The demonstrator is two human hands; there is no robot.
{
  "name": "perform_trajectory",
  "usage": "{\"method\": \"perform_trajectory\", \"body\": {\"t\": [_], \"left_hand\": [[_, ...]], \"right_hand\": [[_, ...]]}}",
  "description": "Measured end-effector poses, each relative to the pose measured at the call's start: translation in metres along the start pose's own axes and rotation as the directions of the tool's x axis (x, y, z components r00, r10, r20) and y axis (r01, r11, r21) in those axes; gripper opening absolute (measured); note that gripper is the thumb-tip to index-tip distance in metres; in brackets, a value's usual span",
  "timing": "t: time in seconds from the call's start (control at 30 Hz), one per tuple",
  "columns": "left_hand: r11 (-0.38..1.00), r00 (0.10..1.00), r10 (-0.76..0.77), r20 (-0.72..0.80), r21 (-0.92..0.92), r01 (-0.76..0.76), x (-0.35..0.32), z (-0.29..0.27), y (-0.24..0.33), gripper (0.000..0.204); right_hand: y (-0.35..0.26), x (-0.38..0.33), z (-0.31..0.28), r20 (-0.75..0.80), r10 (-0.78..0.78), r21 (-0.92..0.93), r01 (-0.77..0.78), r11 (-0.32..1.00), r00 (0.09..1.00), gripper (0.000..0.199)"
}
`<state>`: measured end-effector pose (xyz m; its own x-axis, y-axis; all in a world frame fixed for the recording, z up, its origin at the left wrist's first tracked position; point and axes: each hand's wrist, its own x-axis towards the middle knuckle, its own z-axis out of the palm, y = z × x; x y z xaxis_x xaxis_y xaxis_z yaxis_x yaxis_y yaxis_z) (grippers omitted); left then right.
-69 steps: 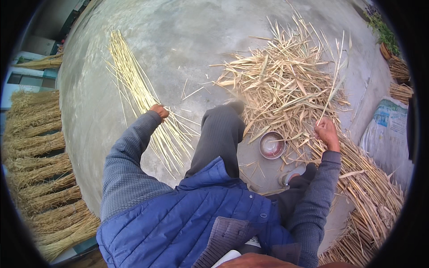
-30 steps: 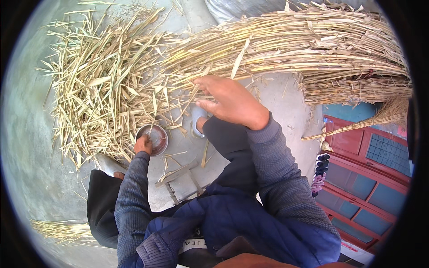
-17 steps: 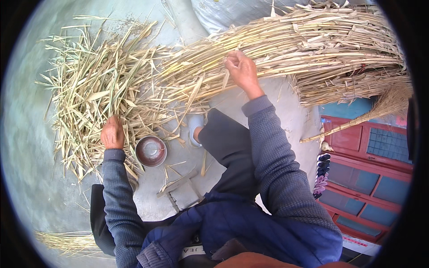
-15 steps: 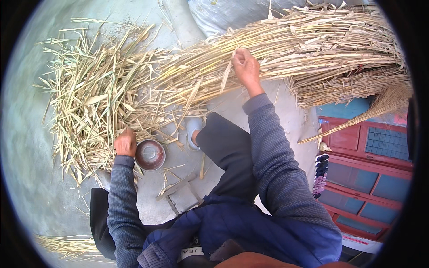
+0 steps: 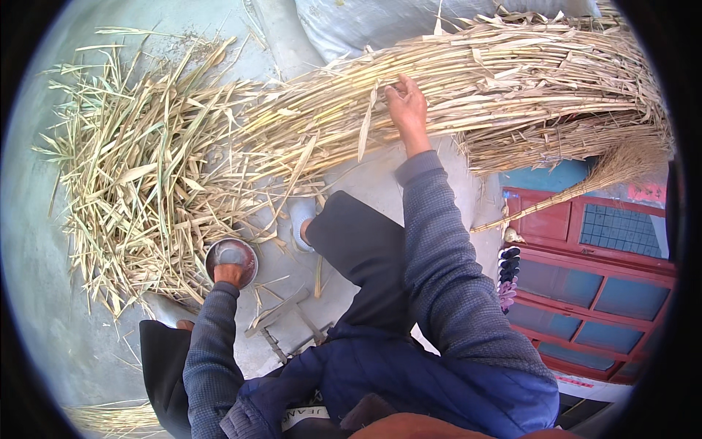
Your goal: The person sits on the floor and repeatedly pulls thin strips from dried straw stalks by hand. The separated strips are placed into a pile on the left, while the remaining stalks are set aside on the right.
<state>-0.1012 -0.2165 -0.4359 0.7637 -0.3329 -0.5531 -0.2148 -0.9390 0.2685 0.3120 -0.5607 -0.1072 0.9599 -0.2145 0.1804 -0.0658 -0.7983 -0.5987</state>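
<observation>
Right hand [image 5: 408, 110] grip closed on reed bundle [image 5: 512, 80], left hand [image 5: 229, 274] fingers inside metal bowl [image 5: 231, 257]

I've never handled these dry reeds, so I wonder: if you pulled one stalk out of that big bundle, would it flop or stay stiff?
Probably fairly stiff: the stalks in the bundle by the right hand lie long and straight. Likely light too, being thin and dry. The leafy strips in the loose pile bend and curl, so those would flop.

Grey concrete floor [image 5: 51, 344] – loose reed heap [image 5: 139, 183]; long reed bundle [image 5: 512, 80], small metal bowl [image 5: 231, 256]
</observation>
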Motion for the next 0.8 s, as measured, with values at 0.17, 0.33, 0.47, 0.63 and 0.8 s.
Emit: {"method": "perform_trajectory", "body": {"t": [0.17,0.33,0.47,0.63,0.8], "left_hand": [[0.995,0.981,0.016,-0.192,0.096,0.003,0.000,-0.070,0.006,0.008],[0.999,0.958,0.036,-0.284,0.016,-0.033,-0.014,-0.160,0.023,0.012],[0.998,0.858,0.055,-0.511,0.050,-0.034,-0.039,-0.231,0.016,0.005],[0.995,0.657,-0.095,-0.748,-0.046,0.091,-0.086,-0.322,-0.013,0.014],[0.956,0.325,-0.208,-0.923,-0.121,0.267,-0.153,-0.394,-0.047,0.026]], "right_hand": [[-0.007,0.000,0.006,-0.036,0.215,0.479,-0.173,0.861,0.976,0.044],[-0.051,-0.011,0.001,-0.180,0.230,0.707,-0.037,0.706,0.956,0.033],[-0.102,-0.023,-0.017,-0.010,0.063,0.874,-0.022,0.486,0.998,0.036],[-0.161,-0.062,-0.025,0.197,-0.193,0.875,-0.084,0.477,0.961,0.028],[-0.193,-0.091,-0.042,0.245,-0.311,0.862,-0.060,0.503,0.918,0.031]]}}
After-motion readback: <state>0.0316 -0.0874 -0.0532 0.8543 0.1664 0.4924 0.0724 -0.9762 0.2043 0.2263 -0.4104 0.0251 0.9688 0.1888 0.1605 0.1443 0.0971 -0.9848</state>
